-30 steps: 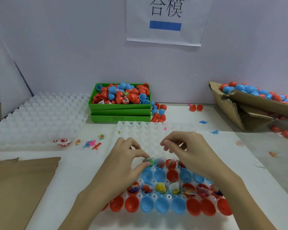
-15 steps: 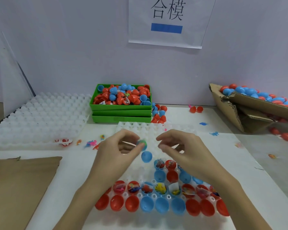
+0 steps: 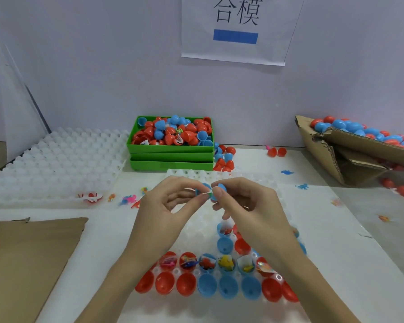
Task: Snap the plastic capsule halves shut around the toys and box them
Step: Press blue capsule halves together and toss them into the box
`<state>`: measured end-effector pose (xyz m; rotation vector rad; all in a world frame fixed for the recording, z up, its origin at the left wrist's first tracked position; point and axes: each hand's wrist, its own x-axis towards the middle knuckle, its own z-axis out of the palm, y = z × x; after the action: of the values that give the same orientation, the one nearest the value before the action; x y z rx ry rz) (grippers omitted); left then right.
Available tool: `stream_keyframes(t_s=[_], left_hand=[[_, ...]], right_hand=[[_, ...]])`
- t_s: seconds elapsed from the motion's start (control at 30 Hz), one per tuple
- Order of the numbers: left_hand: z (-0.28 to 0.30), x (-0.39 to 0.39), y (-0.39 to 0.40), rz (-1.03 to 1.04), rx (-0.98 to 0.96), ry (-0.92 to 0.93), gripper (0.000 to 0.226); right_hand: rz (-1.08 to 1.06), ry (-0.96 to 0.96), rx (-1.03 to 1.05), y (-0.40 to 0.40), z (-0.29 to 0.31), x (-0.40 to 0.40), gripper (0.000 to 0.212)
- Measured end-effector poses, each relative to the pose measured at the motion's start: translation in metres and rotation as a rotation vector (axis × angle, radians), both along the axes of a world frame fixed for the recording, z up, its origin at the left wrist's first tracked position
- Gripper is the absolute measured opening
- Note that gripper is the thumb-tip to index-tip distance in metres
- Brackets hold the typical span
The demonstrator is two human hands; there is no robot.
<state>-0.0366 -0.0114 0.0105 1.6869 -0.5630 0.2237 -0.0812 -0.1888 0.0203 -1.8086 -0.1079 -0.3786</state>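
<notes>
Blue capsule halves [image 3: 207, 191] nearly meeting, pinched between both hands

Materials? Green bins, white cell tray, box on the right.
Green bins: likely rigid plastic, smooth, even colour, crisp moulded edges.
White cell tray: seemingly thin formed plastic, translucent milky, slight sheen on the cell bumps.
Box: corrugated cardboard, matte brown, fluting visible along torn edges.

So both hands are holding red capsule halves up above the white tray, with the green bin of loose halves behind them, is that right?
Not quite: the head view shows blue capsule halves, not red, pinched between the left hand and the right hand. The rest holds: they are raised above the white tray, with the green bin behind.
</notes>
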Motion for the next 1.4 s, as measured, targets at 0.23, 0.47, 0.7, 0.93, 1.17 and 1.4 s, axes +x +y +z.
stream_keyframes(t_s=[0.23,0.47,0.7,0.93,1.17,1.4], left_hand=[[-0.002,-0.002,-0.001,0.064,0.064,-0.158,0.015],[-0.002,-0.005,-0.003,0.073,0.112,-0.136,0.019],[0.001,-0.006,0.000,0.077,0.176,-0.291,0.019],[0.001,-0.008,-0.005,0.149,0.151,-0.336,0.020],[-0.002,-0.008,-0.003,0.212,0.171,-0.335,0.017],[0.004,-0.010,-0.001,0.131,0.042,-0.250,0.011]], right_hand=[[-0.053,-0.094,-0.086,0.011,-0.004,-0.004,0.030],[-0.181,-0.260,-0.282,0.014,-0.007,-0.003,0.036],[-0.086,-0.203,0.085,0.012,-0.004,-0.004,0.020],[-0.061,-0.120,0.275,0.017,-0.002,-0.005,0.020],[-0.061,-0.142,0.152,0.022,-0.006,-0.007,0.020],[-0.066,-0.114,0.245,0.019,-0.002,-0.008,0.016]])
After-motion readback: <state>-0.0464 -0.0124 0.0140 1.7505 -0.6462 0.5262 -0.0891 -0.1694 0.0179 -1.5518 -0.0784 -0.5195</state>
